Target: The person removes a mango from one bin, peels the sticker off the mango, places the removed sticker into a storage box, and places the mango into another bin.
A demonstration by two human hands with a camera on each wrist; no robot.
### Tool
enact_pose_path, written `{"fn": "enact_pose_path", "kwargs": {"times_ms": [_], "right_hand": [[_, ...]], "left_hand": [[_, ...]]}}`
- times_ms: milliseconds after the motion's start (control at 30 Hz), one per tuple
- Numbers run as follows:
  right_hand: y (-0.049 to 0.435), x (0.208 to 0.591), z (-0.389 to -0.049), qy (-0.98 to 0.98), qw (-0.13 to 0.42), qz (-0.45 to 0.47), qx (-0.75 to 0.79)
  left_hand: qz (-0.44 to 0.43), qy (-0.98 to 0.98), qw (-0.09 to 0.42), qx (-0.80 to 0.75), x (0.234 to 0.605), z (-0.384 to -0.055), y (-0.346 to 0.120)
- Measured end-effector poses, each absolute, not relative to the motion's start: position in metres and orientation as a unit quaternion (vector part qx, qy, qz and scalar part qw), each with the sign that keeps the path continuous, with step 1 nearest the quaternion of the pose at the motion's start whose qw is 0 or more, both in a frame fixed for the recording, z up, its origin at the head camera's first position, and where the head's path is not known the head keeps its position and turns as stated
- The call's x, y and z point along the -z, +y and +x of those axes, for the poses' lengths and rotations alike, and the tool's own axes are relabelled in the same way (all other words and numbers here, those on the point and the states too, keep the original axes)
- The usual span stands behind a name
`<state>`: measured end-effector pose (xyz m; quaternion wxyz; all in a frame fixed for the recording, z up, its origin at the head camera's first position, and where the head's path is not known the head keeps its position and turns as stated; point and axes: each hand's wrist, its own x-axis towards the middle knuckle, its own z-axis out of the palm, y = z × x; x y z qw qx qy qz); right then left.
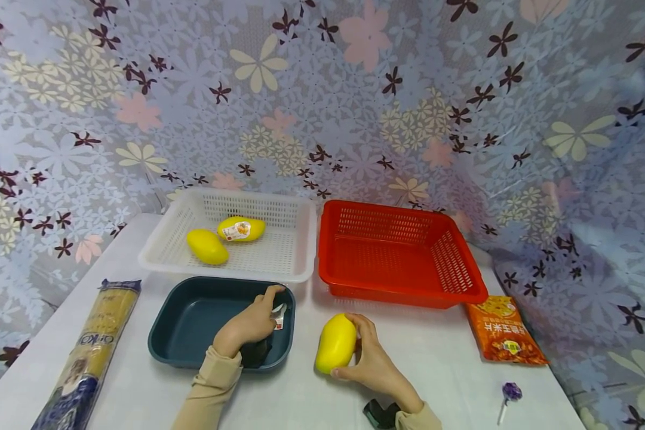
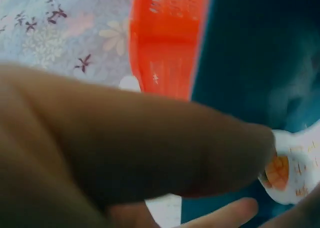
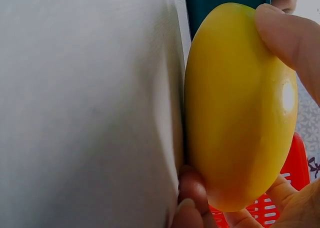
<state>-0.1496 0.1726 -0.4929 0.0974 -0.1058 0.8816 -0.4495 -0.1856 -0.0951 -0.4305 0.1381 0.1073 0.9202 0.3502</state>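
Facing flowered fabric (image 1: 322,107), right grip (image 1: 374,365) clamps mango (image 1: 335,343) at white tabletop (image 1: 290,400); left grip (image 1: 249,323) unclear.

Orange packet (image 1: 505,330): "玉米片". Pasta packet (image 1: 88,352): lettering unclear. Label (image 1: 237,231) on mango (image 1: 255,229), sticker (image 1: 279,316) in tray (image 1: 192,325): illegible.

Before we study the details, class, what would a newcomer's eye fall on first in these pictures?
Probably the bright red basket at the back of the table, beside a white basket with two yellow fruits. Next, perhaps, the yellow fruit gripped by the right hand, in front of the red basket and right of the dark teal tray.
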Motion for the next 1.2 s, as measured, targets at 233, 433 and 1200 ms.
{"fn": "enact_pose_path", "kwargs": {"times_ms": [233, 433, 1200], "right_hand": [[0.174, 0.492, -0.15, 0.879, 0.092, -0.125, 0.45], [0.175, 0.493, -0.15, 0.879, 0.081, -0.138, 0.45], [0.177, 0.491, -0.151, 0.906, -0.009, -0.143, 0.399]], "left_hand": [[0.099, 0.932, 0.092, -0.336, 0.421, -0.181, -0.087], [0.08, 0.932, 0.018, -0.353, 0.407, -0.174, -0.081], [0.114, 0.841, -0.103, -0.519, 0.428, -0.193, 0.007]]}}
